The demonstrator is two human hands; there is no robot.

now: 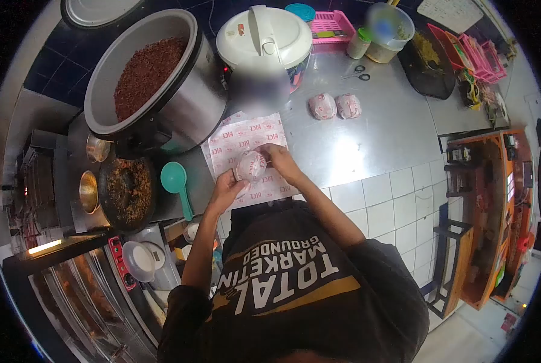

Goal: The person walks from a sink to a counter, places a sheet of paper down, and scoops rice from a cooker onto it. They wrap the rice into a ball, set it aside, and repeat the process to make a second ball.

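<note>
Above the front part of the metal counter, a rounded paper-wrapped parcel (250, 166), white with red print, is held between both hands. My left hand (224, 190) grips its lower left side, fingers closed around it. At its upper right, my right hand (278, 158) has its fingers curled against the wrapping; some fingertips are hidden. Beneath the parcel lie printed wrapping sheets (227, 145), flat at the counter's edge. Farther right on the counter sit two similar wrapped parcels (323, 107), side by side. What is inside the wrapping is hidden.
At left stands a large cooker (189, 100) of reddish-brown rice, with a white rice cooker (264, 39) behind. Nearer are a dark stone mortar (128, 196) of crumbly food and a turquoise scoop (175, 178). Scissors (360, 72) and a black tray (429, 72) lie at right.
</note>
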